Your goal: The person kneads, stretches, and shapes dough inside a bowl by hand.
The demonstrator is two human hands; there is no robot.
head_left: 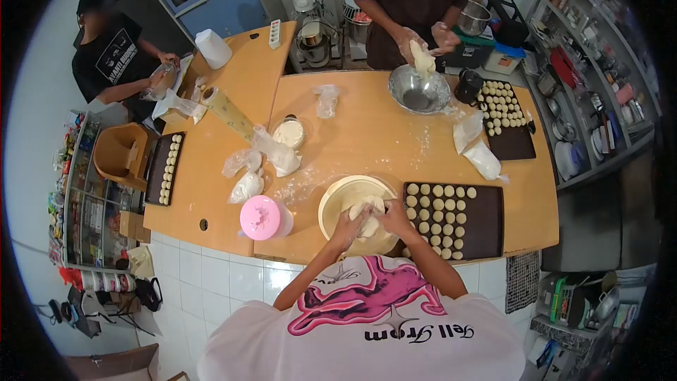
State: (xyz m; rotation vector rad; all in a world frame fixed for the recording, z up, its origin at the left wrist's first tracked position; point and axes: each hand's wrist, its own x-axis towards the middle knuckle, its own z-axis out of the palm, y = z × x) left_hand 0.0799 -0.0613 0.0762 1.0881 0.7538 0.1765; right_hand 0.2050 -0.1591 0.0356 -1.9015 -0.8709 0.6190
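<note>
A pale lump of dough is held between my two hands over a cream-coloured bowl at the table's near edge. My left hand grips the dough from the left, its fingers curled around it. From the right, my right hand closes on the same lump. Part of the bowl's inside is hidden by my hands and the dough. Just right of the bowl lies a dark baking tray with rows of small round dough balls on its left part.
A pink lidded container stands left of the bowl, near plastic bags of white powder. Across the table a person holds dough over a metal bowl. Another person works at the left. More trays hold dough balls.
</note>
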